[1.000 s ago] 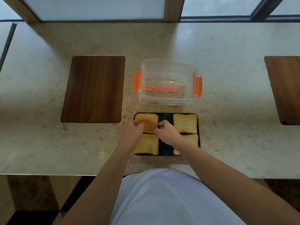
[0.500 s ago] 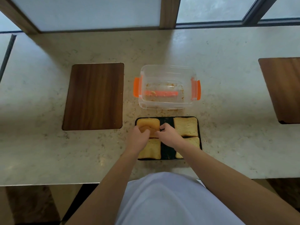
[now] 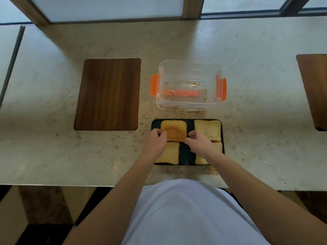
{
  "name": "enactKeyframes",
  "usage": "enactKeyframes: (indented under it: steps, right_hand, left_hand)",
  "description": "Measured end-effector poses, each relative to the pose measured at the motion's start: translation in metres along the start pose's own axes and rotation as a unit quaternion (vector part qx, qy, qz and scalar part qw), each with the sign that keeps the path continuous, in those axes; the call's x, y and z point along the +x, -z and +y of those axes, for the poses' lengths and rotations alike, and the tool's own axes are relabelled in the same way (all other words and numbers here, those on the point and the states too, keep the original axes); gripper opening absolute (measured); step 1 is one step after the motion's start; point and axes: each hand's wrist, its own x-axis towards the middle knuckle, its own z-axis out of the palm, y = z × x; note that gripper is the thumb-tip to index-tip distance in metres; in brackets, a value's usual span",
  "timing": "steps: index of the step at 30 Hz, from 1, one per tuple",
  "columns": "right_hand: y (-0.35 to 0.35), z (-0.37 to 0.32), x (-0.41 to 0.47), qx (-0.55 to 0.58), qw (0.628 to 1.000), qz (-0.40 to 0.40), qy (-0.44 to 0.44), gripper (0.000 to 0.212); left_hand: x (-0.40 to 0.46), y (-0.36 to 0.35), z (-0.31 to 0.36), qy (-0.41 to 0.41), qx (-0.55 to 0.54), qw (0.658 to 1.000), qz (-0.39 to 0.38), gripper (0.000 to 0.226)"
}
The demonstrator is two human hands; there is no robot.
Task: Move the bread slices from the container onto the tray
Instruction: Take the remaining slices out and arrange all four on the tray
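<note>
A black tray [image 3: 187,156] lies near the counter's front edge with several bread slices on it. The far-left slice [image 3: 175,129] is a browner crust piece. My left hand [image 3: 156,141] pinches its near-left corner and my right hand [image 3: 198,141] pinches its near-right corner. A pale slice [image 3: 208,129] lies at the far right. The near-left slice [image 3: 169,155] and near-right slice [image 3: 218,147] are partly hidden by my hands. Behind the tray stands the clear container [image 3: 188,85] with orange clips, holding only crumbs.
A dark wooden board [image 3: 108,94] is set into the stone counter left of the container. Another board [image 3: 315,91] sits at the right edge. Crumbs are scattered between container and tray. A window frame runs along the back.
Both hands stay on the far-left slice, which now lies flatter on the tray; my fingers have slid toward its near corners. The camera has tilted slightly.
</note>
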Motion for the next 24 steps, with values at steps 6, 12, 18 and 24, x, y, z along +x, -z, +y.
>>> enactKeyframes:
  steps: [6,12,18,24]
  right_hand:
    - [-0.02,0.019,-0.02,0.015,0.998,-0.059,-0.008,0.048]
    - [-0.031,0.018,-0.024,-0.013,0.997,-0.08,-0.013,0.048]
    - [-0.02,0.019,-0.025,-0.048,0.997,-0.056,-0.003,0.045]
    - [-0.008,0.026,-0.025,-0.066,0.997,-0.038,-0.007,0.043]
  left_hand:
    - [-0.021,0.011,-0.034,0.026,-0.026,0.999,0.029,0.041]
    - [-0.023,0.008,-0.05,0.062,-0.061,0.996,0.012,0.058]
    - [-0.018,0.001,-0.034,0.096,-0.055,0.994,-0.011,0.043]
    - [-0.008,-0.009,-0.031,0.091,-0.04,0.994,-0.051,0.04]
